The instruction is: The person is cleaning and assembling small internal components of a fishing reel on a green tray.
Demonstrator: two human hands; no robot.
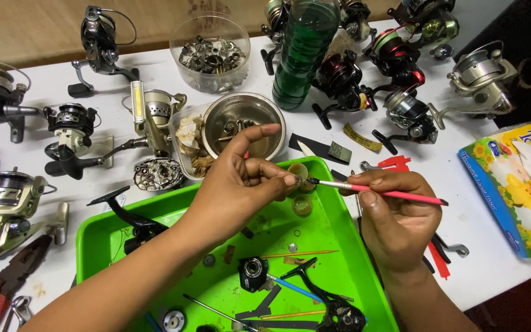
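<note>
My left hand [238, 184] pinches a small round part [305, 183] between thumb and finger above the green tray [102, 240]. My right hand [394, 218] grips a thin pink-handled brush [394, 193], its dark tip touching that small part. A small yellowish cup [297, 170] and a round cap [302, 205] lie in the tray just below the brush tip. The tray also holds a black reel body [253, 273], a black reel frame [339, 313], thin sticks and small screws.
Many fishing reels [72, 132] stand around the white table. A steel bowl [244, 126] with parts, a clear tub of metal pieces [211, 55] and a green bottle [305, 49] sit behind the tray. Red pliers [7, 280] lie left, a tissue pack [514, 187] right.
</note>
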